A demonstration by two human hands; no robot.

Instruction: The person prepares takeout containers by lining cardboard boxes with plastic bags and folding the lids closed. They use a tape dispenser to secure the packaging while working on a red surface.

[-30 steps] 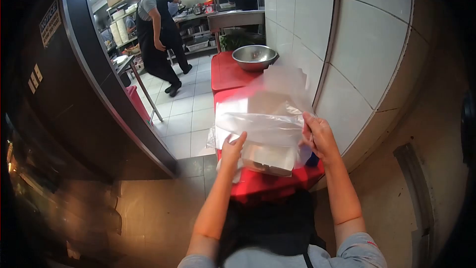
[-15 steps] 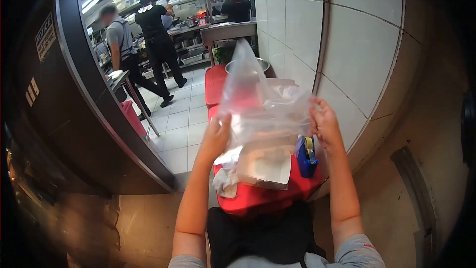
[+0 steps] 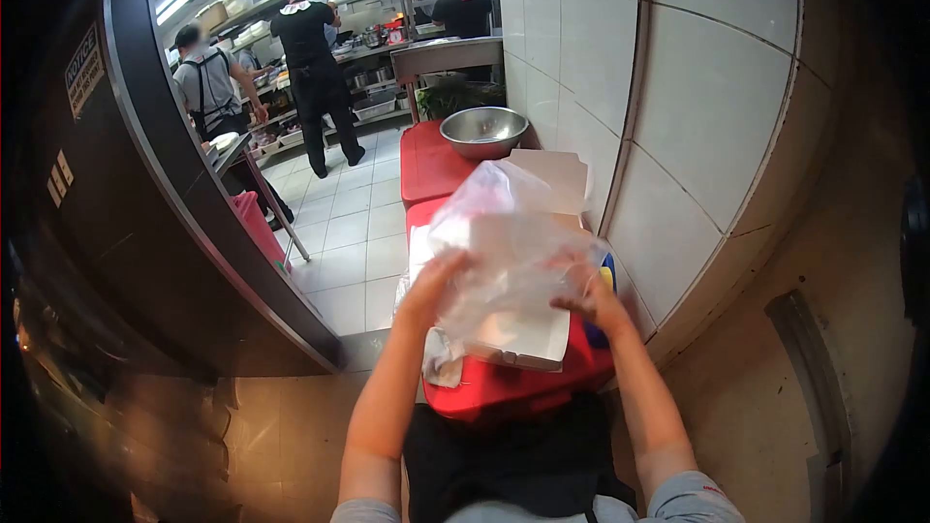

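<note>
A clear plastic bag (image 3: 504, 218), blurred by motion, is spread between my two hands above an open cardboard box (image 3: 531, 339). My left hand (image 3: 436, 286) grips the bag's left side with its fingers closed. On the other side, my right hand (image 3: 591, 292) holds the bag's right edge, its fingers bent and partly covered by the film. The box's raised lid (image 3: 550, 179) shows behind the bag. A crumpled white cloth (image 3: 444, 360) lies at the box's left. Partly hidden by my right hand is a blue tape dispenser (image 3: 597, 336).
Red chests (image 3: 504, 392) form the work surface, with a steel bowl (image 3: 484, 132) at the far end. A tiled wall (image 3: 717, 87) rises at the right, a dark door frame (image 3: 194, 203) at the left. Several people (image 3: 315, 77) stand in the kitchen beyond.
The bag has come down from its raised, pointed shape, uncovering the bowl. My right hand has moved left and down, closer to my left hand. A person at far left has turned.
</note>
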